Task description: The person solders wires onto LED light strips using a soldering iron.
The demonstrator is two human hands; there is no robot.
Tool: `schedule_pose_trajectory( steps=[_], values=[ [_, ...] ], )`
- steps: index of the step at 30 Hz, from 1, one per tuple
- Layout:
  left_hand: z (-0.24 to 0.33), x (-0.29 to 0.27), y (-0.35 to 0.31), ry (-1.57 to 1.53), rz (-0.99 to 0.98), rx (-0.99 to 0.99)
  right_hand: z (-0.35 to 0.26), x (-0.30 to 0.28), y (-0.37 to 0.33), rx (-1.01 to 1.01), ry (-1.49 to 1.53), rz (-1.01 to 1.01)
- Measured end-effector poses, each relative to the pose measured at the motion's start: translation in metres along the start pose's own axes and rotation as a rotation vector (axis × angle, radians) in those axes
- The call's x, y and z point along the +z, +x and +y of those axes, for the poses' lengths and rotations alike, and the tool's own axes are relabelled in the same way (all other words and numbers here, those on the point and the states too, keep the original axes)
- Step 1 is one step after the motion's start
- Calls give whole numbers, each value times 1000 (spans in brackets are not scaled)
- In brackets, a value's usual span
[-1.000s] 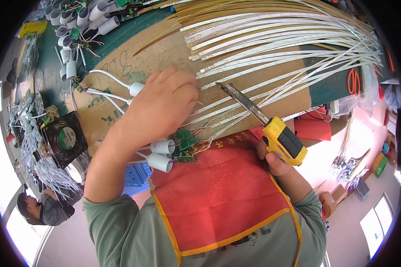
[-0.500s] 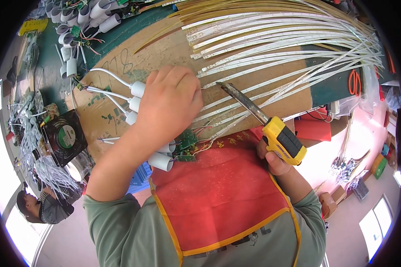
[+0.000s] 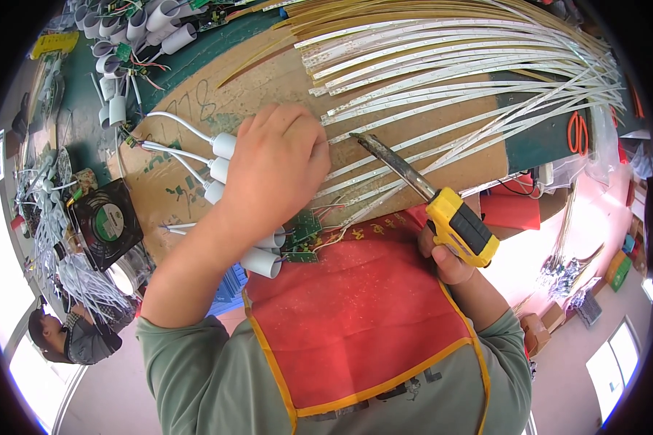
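Observation:
My left hand [image 3: 279, 163] is closed, its curled fingertips turned away and hidden beside the near ends of white LED strips [image 3: 413, 146]. Whatever it pinches cannot be seen. White plastic tubes with cords [image 3: 223, 145] lie left of this hand, and more tubes [image 3: 261, 262] with a green circuit board [image 3: 302, 230] and thin wires sit beneath my wrist. In my right hand [image 3: 450, 264] is a yellow and black soldering gun [image 3: 461, 228]. Its darkened metal tip points up and left, a short way right of my left fingers, above the strips.
Cardboard [image 3: 268, 83] covers part of the green table. Tubes with boards [image 3: 163, 36] are heaped at the far left, near a black fan [image 3: 105, 225]. Orange-handled scissors [image 3: 577, 134] lie at the right edge. Another person [image 3: 76, 337] sits at the lower left.
The soldering gun's tip has shifted very slightly left. My left hand has hardly moved.

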State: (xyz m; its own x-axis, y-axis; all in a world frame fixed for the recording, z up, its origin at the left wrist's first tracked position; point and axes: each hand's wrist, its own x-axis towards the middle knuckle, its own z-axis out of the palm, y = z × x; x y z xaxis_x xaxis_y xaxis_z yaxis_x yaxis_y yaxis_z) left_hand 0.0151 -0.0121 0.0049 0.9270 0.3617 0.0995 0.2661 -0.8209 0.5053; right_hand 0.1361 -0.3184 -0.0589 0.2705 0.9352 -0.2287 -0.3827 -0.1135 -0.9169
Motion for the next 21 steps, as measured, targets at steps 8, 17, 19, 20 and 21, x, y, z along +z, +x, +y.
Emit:
schedule_pose_trajectory(
  steps=[8,17,19,20,21],
  values=[
    [-1,-1,-4,-70,117,-37,-9,4,4,82,300,-55],
    [-3,-14,-3,-20,76,114,5,-5,-5,-19,-137,70],
    [-2,-18,-5,3,4,131,5,-4,-5,-24,-143,96],
    [-3,-18,-5,3,4,131,4,-2,-3,-24,-143,96],
    [-5,-16,-6,34,-8,142,2,1,-1,-40,-125,107]
  ],
)
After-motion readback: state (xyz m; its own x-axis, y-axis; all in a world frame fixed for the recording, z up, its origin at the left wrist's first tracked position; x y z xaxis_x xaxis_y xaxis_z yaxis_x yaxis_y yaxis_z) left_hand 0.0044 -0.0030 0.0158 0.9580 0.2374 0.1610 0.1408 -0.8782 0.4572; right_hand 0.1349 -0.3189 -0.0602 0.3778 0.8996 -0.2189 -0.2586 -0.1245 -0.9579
